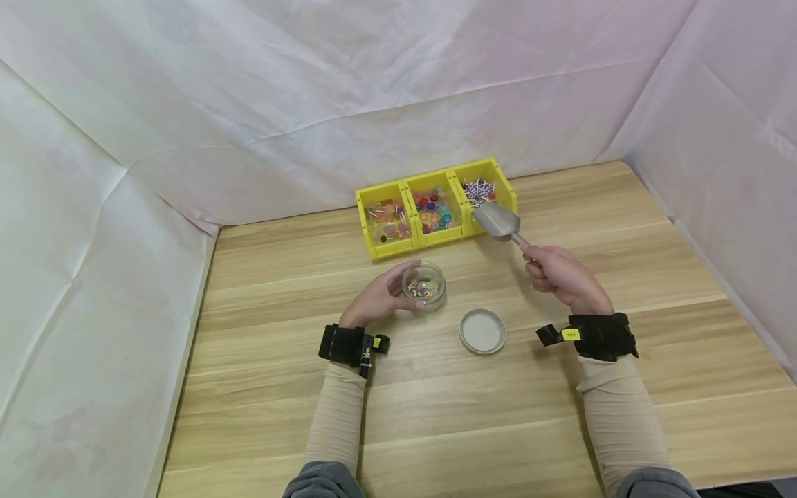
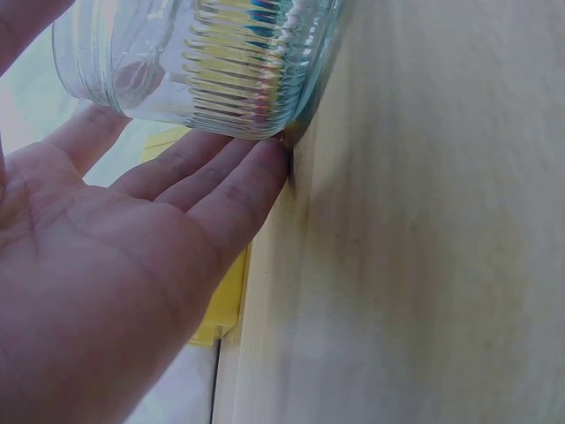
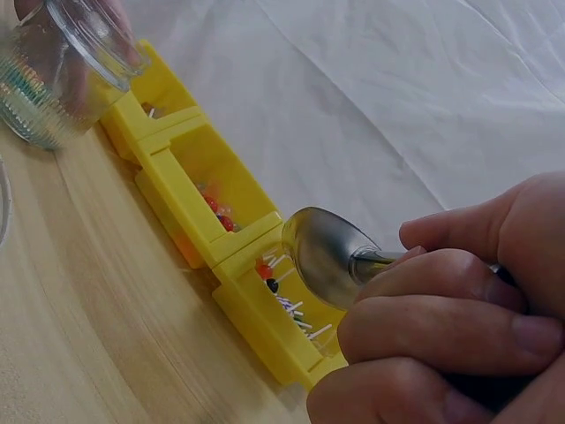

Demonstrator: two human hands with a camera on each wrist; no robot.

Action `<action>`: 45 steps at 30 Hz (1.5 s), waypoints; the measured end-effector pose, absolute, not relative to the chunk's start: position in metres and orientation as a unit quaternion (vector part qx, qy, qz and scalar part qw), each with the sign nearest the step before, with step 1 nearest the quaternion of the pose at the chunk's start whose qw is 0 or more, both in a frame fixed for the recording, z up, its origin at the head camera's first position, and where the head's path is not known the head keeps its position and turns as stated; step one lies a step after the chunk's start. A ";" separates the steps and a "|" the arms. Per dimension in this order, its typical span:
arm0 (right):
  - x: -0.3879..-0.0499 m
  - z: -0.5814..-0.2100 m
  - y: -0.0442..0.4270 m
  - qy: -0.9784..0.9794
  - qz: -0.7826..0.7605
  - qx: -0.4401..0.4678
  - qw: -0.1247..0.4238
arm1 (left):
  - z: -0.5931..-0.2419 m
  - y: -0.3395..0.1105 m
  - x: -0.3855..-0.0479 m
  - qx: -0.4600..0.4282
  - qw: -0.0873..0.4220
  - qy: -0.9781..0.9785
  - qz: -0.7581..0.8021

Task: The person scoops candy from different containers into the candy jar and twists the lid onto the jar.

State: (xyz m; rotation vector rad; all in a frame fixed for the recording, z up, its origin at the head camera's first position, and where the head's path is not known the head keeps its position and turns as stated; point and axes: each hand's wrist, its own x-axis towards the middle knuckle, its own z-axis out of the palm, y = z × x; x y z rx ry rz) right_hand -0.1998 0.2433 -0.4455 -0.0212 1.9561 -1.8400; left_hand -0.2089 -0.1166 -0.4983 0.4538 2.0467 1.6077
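Observation:
My left hand holds a clear glass jar from its left side, thumb in front and fingers behind. The jar stands uncapped on the table with small colourful pieces at its bottom; its ribbed side shows in the left wrist view. My right hand grips the handle of a metal scoop. The bowl of the scoop hangs over the front of the right compartment of a yellow bin, where striped lollipops lie. Nothing shows in the part of the bowl I can see.
A round lid lies on the wooden table, right of the jar and nearer me. The bin's left compartment holds orange and pink lollipops, the middle one red, blue and teal candies. White cloth hangs behind.

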 end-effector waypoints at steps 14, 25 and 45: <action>-0.203 -0.451 0.244 0.703 -0.674 0.001 0.227 | -0.501 -0.117 -0.210 0.171 0.245 0.750 0.590; -0.210 -0.458 0.243 0.683 -0.692 0.029 0.231 | -0.498 -0.116 -0.211 0.171 0.243 0.753 0.587; -0.229 -0.467 0.232 0.631 -0.739 0.047 0.232 | -0.499 -0.116 -0.212 0.170 0.255 0.745 0.592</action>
